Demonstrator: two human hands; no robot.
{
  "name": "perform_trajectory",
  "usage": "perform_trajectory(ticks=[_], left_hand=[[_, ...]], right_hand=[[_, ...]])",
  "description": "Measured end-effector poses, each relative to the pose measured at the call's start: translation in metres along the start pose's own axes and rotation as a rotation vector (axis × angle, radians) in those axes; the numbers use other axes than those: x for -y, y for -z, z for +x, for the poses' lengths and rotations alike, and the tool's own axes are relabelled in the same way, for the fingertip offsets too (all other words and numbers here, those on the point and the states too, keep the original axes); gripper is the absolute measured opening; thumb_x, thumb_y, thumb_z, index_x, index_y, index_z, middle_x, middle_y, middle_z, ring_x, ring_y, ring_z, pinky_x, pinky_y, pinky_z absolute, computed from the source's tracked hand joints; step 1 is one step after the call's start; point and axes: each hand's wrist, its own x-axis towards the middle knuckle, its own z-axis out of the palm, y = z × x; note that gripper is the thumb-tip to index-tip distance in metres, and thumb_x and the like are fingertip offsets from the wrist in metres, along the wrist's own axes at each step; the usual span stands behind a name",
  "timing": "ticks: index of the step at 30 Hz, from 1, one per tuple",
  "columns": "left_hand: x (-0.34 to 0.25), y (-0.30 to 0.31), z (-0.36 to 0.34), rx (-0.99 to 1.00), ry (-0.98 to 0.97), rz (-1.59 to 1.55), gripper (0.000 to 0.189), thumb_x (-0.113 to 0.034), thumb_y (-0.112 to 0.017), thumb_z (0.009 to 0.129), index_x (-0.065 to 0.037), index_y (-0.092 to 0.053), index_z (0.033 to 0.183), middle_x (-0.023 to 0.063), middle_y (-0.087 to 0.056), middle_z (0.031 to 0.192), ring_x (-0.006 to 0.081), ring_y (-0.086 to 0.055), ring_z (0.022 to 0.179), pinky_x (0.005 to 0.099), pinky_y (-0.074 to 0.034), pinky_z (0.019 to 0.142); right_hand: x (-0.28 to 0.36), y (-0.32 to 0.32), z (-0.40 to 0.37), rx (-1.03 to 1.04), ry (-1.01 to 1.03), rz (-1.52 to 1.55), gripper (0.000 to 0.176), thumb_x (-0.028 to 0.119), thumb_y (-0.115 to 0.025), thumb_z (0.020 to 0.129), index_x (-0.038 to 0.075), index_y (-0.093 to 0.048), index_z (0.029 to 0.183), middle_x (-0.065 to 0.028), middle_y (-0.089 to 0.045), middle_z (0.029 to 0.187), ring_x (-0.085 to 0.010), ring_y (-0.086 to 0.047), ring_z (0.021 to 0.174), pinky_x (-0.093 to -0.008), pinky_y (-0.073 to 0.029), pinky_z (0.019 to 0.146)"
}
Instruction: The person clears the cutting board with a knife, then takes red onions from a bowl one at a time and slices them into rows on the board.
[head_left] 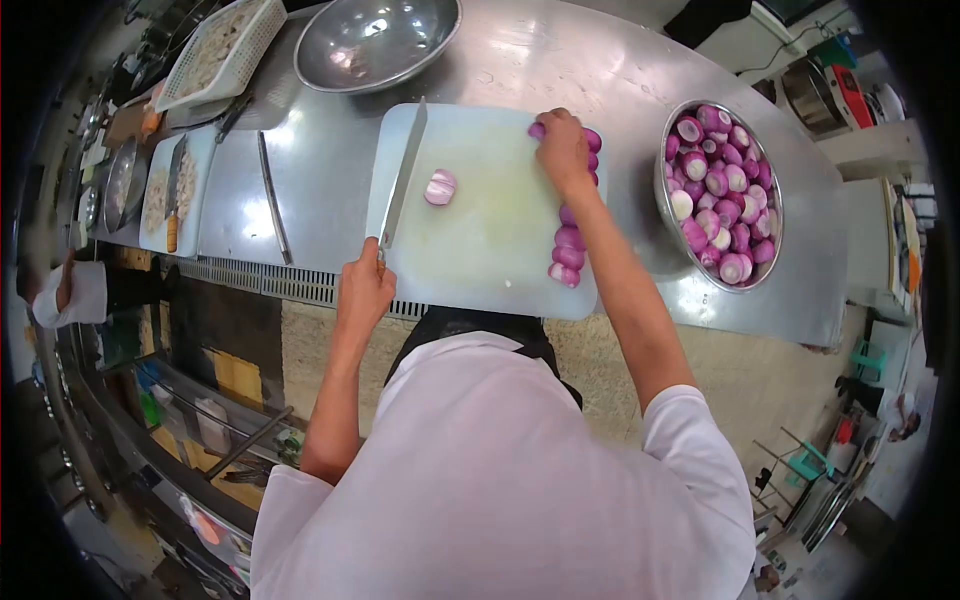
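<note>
My left hand (pixel 366 284) is closed round the handle of a long kitchen knife (pixel 406 178), its blade pointing away from me over the left side of a white cutting board (pixel 470 265). At the board's far right, my right hand (pixel 564 150) has its fingers curled on a peeled red onion (pixel 537 130), partly hidden by them. More red onions (pixel 568 240) stand in a row along the board's right edge, part of it covered by my right hand and forearm. Between knife and right hand lies a pale purple onion piece (pixel 440 187), apart from both hands.
A steel bowl heaped with peeled red onions (pixel 722 195) stands right of the board. Behind it on the left are a steel bowl (pixel 375 45) and a white basket (pixel 222 55). A metal rod (pixel 270 195) and another board with a knife (pixel 172 235) lie further left. People stand at both sides.
</note>
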Motion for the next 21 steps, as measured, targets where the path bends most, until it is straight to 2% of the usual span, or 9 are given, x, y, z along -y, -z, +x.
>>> perform_trajectory(ticks=[3, 5, 7, 11, 13, 14, 15, 16, 21], left_hand=[[0.002, -0.002, -0.002, -0.037, -0.024, -0.027, 0.025, -0.001, -0.055, 0.081, 0.003, -0.049, 0.104, 0.0215, -0.053, 0.063, 0.0407, -0.056, 0.057, 0.0438, -0.044, 0.056], [0.002, -0.002, -0.001, -0.032, 0.001, -0.031, 0.025, -0.001, -0.055, 0.081, 0.003, -0.049, 0.105, 0.0216, -0.053, 0.063, 0.0406, -0.057, 0.057, 0.0434, -0.045, 0.056], [0.003, -0.002, -0.001, -0.025, 0.027, -0.025, 0.026, -0.002, -0.055, 0.080, 0.003, -0.049, 0.105, 0.0218, -0.054, 0.063, 0.0405, -0.057, 0.058, 0.0431, -0.045, 0.056], [0.003, 0.001, 0.001, -0.021, 0.020, -0.029, 0.023, -0.001, -0.054, 0.079, 0.003, -0.047, 0.101, 0.0204, -0.051, 0.061, 0.0390, -0.054, 0.055, 0.0426, -0.043, 0.056], [0.002, 0.001, 0.001, -0.017, 0.014, -0.034, 0.022, -0.001, -0.054, 0.079, 0.003, -0.047, 0.099, 0.0200, -0.050, 0.060, 0.0384, -0.052, 0.055, 0.0428, -0.043, 0.056], [-0.004, 0.004, 0.001, 0.003, 0.039, -0.018, 0.020, 0.000, -0.055, 0.078, 0.002, -0.046, 0.096, 0.0210, -0.054, 0.062, 0.0423, -0.055, 0.060, 0.0472, -0.044, 0.059], [-0.008, 0.006, 0.000, 0.023, 0.065, -0.004, 0.019, 0.001, -0.057, 0.078, 0.002, -0.045, 0.093, 0.0221, -0.058, 0.064, 0.0461, -0.059, 0.066, 0.0517, -0.045, 0.062], [-0.008, 0.008, 0.000, 0.017, 0.072, -0.008, 0.019, 0.001, -0.057, 0.078, 0.002, -0.045, 0.093, 0.0221, -0.058, 0.064, 0.0461, -0.059, 0.066, 0.0517, -0.045, 0.062], [-0.022, 0.019, -0.008, 0.046, 0.040, -0.045, 0.021, 0.000, -0.056, 0.079, 0.004, -0.049, 0.098, 0.0229, -0.060, 0.066, 0.0465, -0.060, 0.067, 0.0506, -0.046, 0.062]], right_hand=[[0.021, 0.004, 0.002, 0.023, -0.004, -0.121, 0.030, -0.001, -0.063, 0.074, 0.004, -0.072, 0.102, -0.0147, -0.065, 0.108, -0.0357, -0.057, 0.104, -0.0448, -0.049, 0.090], [0.057, -0.016, -0.016, 0.033, 0.144, 0.119, 0.030, 0.006, -0.069, 0.077, 0.005, -0.071, 0.106, -0.0163, -0.064, 0.111, -0.0354, -0.058, 0.105, -0.0435, -0.049, 0.090], [0.098, -0.028, -0.037, 0.226, 0.054, 0.228, 0.034, 0.014, -0.075, 0.076, 0.006, -0.069, 0.109, -0.0172, -0.063, 0.109, -0.0359, -0.058, 0.103, -0.0432, -0.050, 0.089], [0.116, -0.044, -0.052, 0.360, 0.017, 0.376, 0.033, 0.011, -0.075, 0.074, 0.006, -0.066, 0.105, -0.0178, -0.062, 0.103, -0.0361, -0.059, 0.100, -0.0436, -0.051, 0.085], [0.111, -0.039, -0.056, 0.320, 0.023, 0.487, 0.029, 0.006, -0.073, 0.074, 0.006, -0.063, 0.101, -0.0163, -0.060, 0.099, -0.0348, -0.059, 0.097, -0.0423, -0.051, 0.080], [0.110, -0.035, -0.063, 0.326, 0.029, 0.487, 0.029, 0.006, -0.073, 0.074, 0.006, -0.063, 0.101, -0.0163, -0.060, 0.099, -0.0348, -0.059, 0.097, -0.0423, -0.051, 0.080], [0.109, -0.030, -0.072, 0.217, 0.107, 0.409, 0.028, 0.003, -0.071, 0.073, 0.005, -0.063, 0.099, -0.0155, -0.060, 0.099, -0.0342, -0.058, 0.097, -0.0417, -0.051, 0.080], [0.110, -0.025, -0.081, 0.107, 0.187, 0.331, 0.026, 0.000, -0.070, 0.073, 0.005, -0.062, 0.098, -0.0148, -0.059, 0.099, -0.0336, -0.058, 0.096, -0.0411, -0.051, 0.079], [0.115, -0.007, -0.105, 0.178, 0.208, 0.382, 0.026, -0.002, -0.067, 0.074, 0.006, -0.063, 0.098, -0.0130, -0.059, 0.101, -0.0335, -0.057, 0.099, -0.0411, -0.051, 0.082]])
